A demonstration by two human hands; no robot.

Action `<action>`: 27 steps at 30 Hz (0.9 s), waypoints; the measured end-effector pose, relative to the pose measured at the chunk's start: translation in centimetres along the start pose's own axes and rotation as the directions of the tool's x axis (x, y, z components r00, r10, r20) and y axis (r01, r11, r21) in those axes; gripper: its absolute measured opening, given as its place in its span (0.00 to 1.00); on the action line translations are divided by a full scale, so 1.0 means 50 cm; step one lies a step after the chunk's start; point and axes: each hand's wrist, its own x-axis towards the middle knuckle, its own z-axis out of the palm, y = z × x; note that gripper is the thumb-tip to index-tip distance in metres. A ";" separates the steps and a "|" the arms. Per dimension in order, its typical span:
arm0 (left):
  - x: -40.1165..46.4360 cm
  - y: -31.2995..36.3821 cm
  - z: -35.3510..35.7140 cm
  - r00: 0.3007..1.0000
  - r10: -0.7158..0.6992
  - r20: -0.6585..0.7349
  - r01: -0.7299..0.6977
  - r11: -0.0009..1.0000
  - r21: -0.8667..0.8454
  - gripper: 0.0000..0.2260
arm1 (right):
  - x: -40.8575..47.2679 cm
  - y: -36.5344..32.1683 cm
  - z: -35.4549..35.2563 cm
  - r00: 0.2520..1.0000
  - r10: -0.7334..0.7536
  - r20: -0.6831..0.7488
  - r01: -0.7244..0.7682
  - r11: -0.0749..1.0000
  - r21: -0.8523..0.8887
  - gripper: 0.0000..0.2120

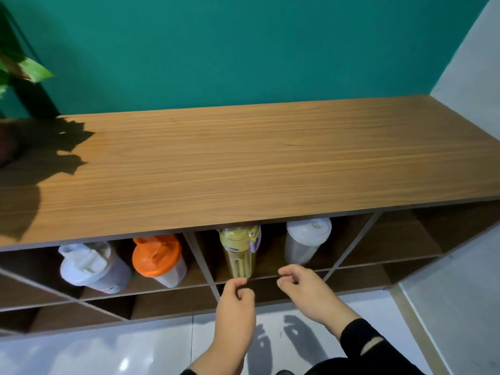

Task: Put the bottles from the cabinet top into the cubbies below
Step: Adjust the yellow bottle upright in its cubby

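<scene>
Wood-grain laminate in a warm brown covers the long surface (270, 158) of the cabinet, which stands against a teal wall (230, 44) and meets a pale grey wall (470, 69) at the right. Leaf shadows fall across its left end, beside a potted plant (24, 69) at the edge of view. Glossy white floor tiles (81, 353) lie under the cabinet.

All four bottles stand in the upper row of cubbies (359, 239) under the surface. The left cubby holds a white-lidded shaker (92, 266) with a greyish body and, just beside it, an orange-lidded shaker (158, 258). The next cubby holds a yellow bottle (239, 247) with a lilac carry loop and, well apart from it to the right, a white-capped bottle (305, 239). The right cubby and the lower row look dark, perhaps bare, though shadow hides much of them.

Both hands hover in front of the shelf edge below the yellow bottle. The left hand (235, 301) has its grip released, fingers loosely curled, fingertips near the bottle's base but apparently not touching. The right hand (305, 288), in a black sleeve (370, 345), is likewise loosely curled and holds nothing.
</scene>
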 end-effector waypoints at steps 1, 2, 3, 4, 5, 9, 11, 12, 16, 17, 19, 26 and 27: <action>-0.001 0.001 -0.013 1.000 -0.016 -0.024 0.015 1.000 -0.026 0.14 | 0.003 -0.021 0.012 1.000 -0.009 0.006 0.008 0.999 0.051 0.17; 0.001 0.002 -0.022 0.999 -0.023 -0.027 0.022 0.999 -0.036 0.17 | 0.003 -0.043 0.027 1.000 -0.003 0.004 0.003 0.993 0.121 0.19; 0.006 0.005 -0.030 0.999 -0.010 -0.031 0.009 1.000 -0.025 0.22 | 0.005 -0.059 0.044 1.000 0.013 -0.007 -0.011 0.982 0.187 0.22; 0.015 0.009 -0.036 0.999 0.023 -0.034 -0.023 1.000 0.002 0.27 | 0.005 -0.073 0.064 0.999 0.033 -0.029 -0.025 0.972 0.233 0.24; 0.026 0.016 -0.042 0.998 0.058 -0.031 -0.057 0.998 0.030 0.30 | 0.004 -0.082 0.086 0.998 0.040 -0.058 -0.023 0.963 0.267 0.26; 0.064 0.048 -0.057 0.997 0.072 0.040 -0.073 0.997 0.038 0.30 | -0.005 -0.107 0.147 0.990 0.045 -0.130 0.010 0.920 0.391 0.24; 0.075 0.053 -0.056 0.993 0.085 0.080 -0.086 0.996 0.013 0.29 | -0.003 -0.116 0.151 0.989 0.039 -0.142 0.025 0.906 0.421 0.22; 0.076 0.051 -0.054 0.992 0.089 0.087 -0.089 0.996 0.000 0.29 | 0.001 -0.118 0.148 0.988 0.037 -0.148 0.029 0.905 0.424 0.22; 0.054 0.044 -0.036 0.992 0.097 0.084 -0.095 0.995 -0.030 0.21 | 0.030 -0.115 0.126 0.981 0.044 -0.188 0.038 0.912 0.410 0.22; 0.051 0.046 -0.035 0.992 0.100 0.075 -0.098 0.995 -0.027 0.20 | 0.034 -0.115 0.123 0.980 0.048 -0.195 0.035 0.914 0.404 0.22; 0.060 0.053 -0.035 0.992 0.117 0.056 -0.116 0.993 -0.022 0.25 | 0.039 -0.112 0.123 0.973 0.072 -0.221 0.025 0.912 0.410 0.24; 0.093 0.070 -0.040 0.987 0.127 0.100 -0.129 0.991 0.022 0.29 | 0.036 -0.114 0.145 0.968 0.066 -0.244 0.063 0.871 0.488 0.25; 0.088 0.063 -0.036 0.987 0.136 0.090 -0.139 0.990 0.030 0.29 | 0.040 -0.115 0.140 0.969 0.059 -0.238 0.066 0.873 0.484 0.26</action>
